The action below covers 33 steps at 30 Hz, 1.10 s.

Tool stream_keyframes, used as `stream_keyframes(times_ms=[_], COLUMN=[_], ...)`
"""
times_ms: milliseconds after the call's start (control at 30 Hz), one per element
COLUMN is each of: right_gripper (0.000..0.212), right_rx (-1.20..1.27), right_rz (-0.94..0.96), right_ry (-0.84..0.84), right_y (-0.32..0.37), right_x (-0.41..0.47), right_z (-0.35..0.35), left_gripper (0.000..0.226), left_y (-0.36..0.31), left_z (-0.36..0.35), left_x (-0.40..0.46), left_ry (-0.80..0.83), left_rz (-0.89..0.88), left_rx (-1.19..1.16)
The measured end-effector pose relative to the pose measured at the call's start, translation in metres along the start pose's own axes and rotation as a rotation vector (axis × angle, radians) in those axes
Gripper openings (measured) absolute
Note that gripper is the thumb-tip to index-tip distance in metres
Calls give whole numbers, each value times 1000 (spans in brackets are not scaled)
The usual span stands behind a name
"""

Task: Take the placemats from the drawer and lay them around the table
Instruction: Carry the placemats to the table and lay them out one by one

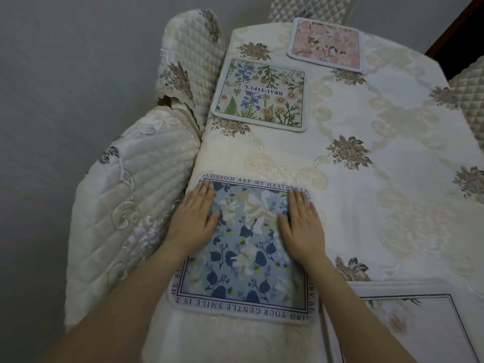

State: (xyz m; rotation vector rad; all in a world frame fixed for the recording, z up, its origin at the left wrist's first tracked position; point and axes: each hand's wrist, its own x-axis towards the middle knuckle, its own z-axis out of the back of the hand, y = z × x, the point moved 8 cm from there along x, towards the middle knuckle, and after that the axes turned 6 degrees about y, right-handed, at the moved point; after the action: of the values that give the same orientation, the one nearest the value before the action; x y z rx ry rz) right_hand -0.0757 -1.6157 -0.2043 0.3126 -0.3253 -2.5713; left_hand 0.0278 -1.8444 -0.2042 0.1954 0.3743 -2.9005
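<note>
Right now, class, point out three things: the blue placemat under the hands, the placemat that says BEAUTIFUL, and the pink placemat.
blue placemat (243,247): head view, on its floral centre between the hands.
BEAUTIFUL placemat (262,94): head view, near its printed word.
pink placemat (326,44): head view, on its middle.

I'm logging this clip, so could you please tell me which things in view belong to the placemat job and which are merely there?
Part of the job:
blue floral placemat, under the left hand and right hand
BEAUTIFUL botanical placemat
pink floral placemat
white-bordered placemat, partly out of frame
table's cream tablecloth

Merely there:
quilted chair covers
</note>
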Motion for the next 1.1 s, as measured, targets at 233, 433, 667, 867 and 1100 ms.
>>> stream_keyframes(times_ms=[233, 433, 667, 867, 1100], right_gripper=[73, 62, 59, 61, 69], right_rx=[-53, 104, 59, 32, 7], right_rz=[-61, 105, 118, 66, 72], right_ry=[32, 13, 40, 69, 129], right_y=[-4, 83, 83, 27, 24], right_x=[-2, -72, -99, -119, -119], right_z=[9, -10, -37, -20, -17], left_gripper=[75, 65, 62, 70, 77], left_y=[4, -97, -83, -44, -45], left_z=[7, -20, -35, -23, -20], left_x=[-7, -79, -97, -115, -116], left_ry=[46, 35, 69, 77, 137], left_rz=[61, -149, -99, -71, -35], left_rx=[113, 31, 41, 46, 69])
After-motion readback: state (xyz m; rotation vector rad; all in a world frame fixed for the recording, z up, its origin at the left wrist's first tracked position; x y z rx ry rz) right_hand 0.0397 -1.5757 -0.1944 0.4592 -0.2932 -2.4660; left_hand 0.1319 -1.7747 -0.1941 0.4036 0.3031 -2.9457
